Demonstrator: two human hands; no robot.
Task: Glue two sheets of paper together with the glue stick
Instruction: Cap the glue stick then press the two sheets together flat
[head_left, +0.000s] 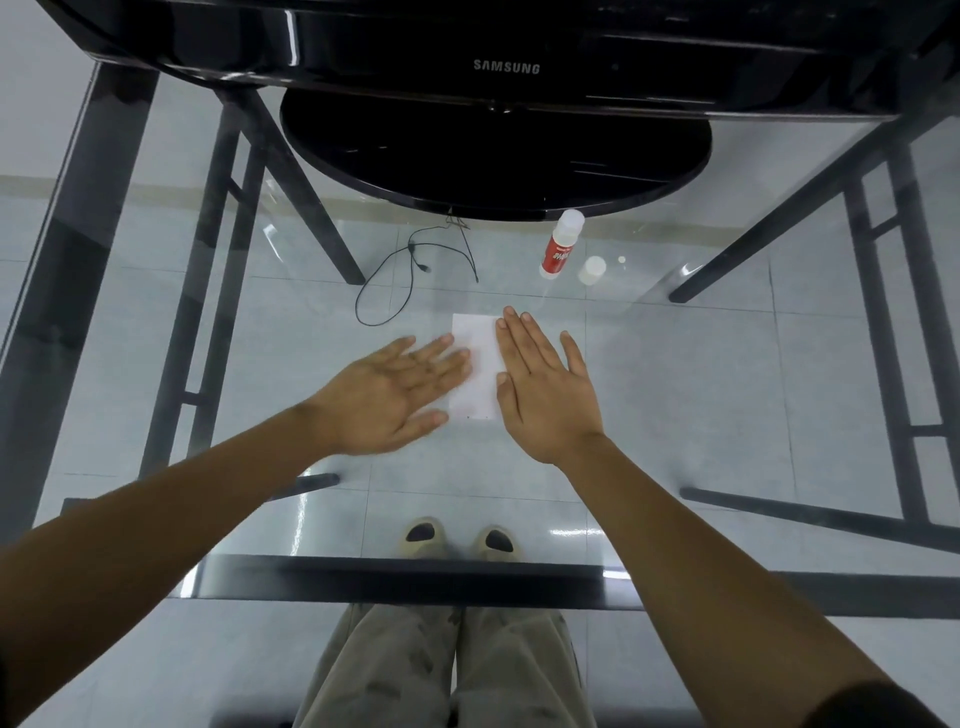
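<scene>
A small white paper (480, 371) lies flat on the glass table (701, 374); I cannot tell whether it is one sheet or two stacked. My right hand (545, 395) rests flat, fingers straight, on the paper's right edge. My left hand (395, 392) is open with fingers straight, its fingertips at the paper's left edge. The red and white glue stick (561, 244) stands behind the paper with its white top showing. A white cap (592, 270) sits beside it on the right.
A black monitor with a round stand (493, 161) fills the back of the table. A thin black cable (415, 270) lies behind and to the left of the paper. The table's dark front rail (405, 579) runs across near me, with my legs and feet below.
</scene>
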